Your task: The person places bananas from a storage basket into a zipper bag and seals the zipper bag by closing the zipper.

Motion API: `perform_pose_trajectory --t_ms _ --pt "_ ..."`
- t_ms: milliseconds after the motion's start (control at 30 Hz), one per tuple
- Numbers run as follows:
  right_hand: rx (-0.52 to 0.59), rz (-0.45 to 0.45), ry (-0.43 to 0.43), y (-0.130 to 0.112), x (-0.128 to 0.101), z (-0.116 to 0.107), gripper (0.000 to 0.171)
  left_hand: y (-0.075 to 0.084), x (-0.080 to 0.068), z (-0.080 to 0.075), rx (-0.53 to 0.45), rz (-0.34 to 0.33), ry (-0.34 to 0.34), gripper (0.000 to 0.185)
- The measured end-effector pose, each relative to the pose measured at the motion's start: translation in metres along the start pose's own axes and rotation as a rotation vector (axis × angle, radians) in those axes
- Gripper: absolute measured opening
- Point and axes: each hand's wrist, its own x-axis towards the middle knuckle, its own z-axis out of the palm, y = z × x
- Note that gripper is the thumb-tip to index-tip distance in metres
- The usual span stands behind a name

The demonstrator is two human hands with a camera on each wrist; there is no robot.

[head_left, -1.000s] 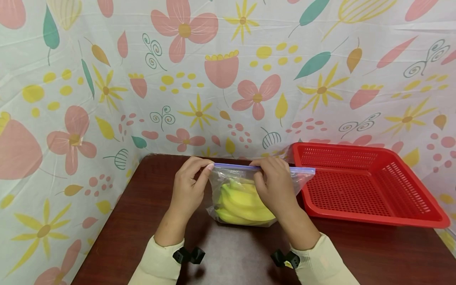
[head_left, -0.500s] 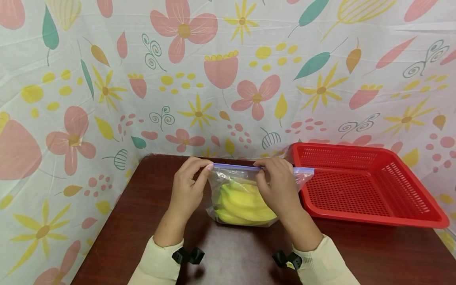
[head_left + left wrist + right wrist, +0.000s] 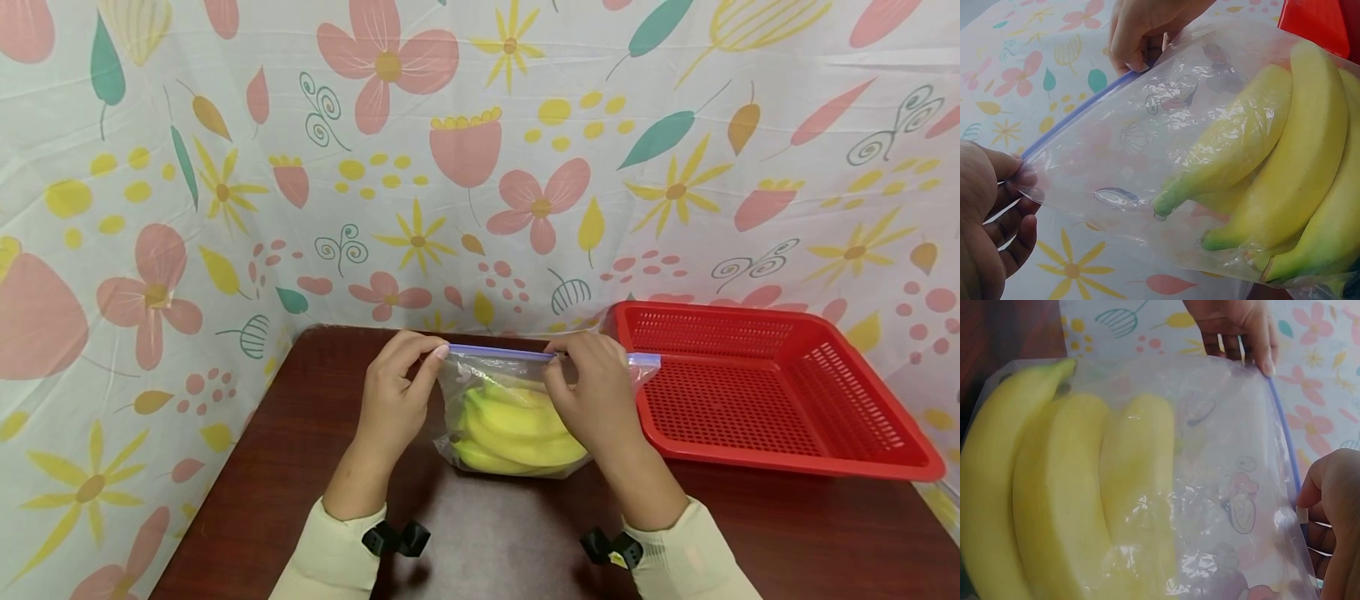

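Note:
A clear zip bag with a blue seal strip stands on the dark wooden table, holding a bunch of yellow bananas. My left hand pinches the strip's left end. My right hand pinches the strip right of its middle. In the left wrist view the bag and bananas fill the frame, my left hand at the corner, the other hand farther along. In the right wrist view the bananas lie inside the bag, my right hand on the strip.
A red perforated plastic basket sits on the table just right of the bag, nothing inside. A floral cloth hangs behind the table and down its left side. Bare tabletop lies in front of the bag.
My right hand has slid rightward along the blue seal strip, leaving less of the strip showing beyond it. The left hand has held still at the left end.

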Motion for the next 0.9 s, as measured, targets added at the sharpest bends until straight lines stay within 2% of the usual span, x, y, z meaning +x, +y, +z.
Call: perform_pose_trajectory --t_ms 533,900 --pt "-0.02 0.023 0.003 0.0037 -0.0028 -0.0031 0.013 -0.0013 -0.0011 0.0003 0.003 -0.006 0.001 0.011" --pt "-0.023 0.008 0.001 0.0049 -0.004 -0.0034 0.014 -0.0014 -0.0004 0.0 0.008 -0.002 0.003 0.011"
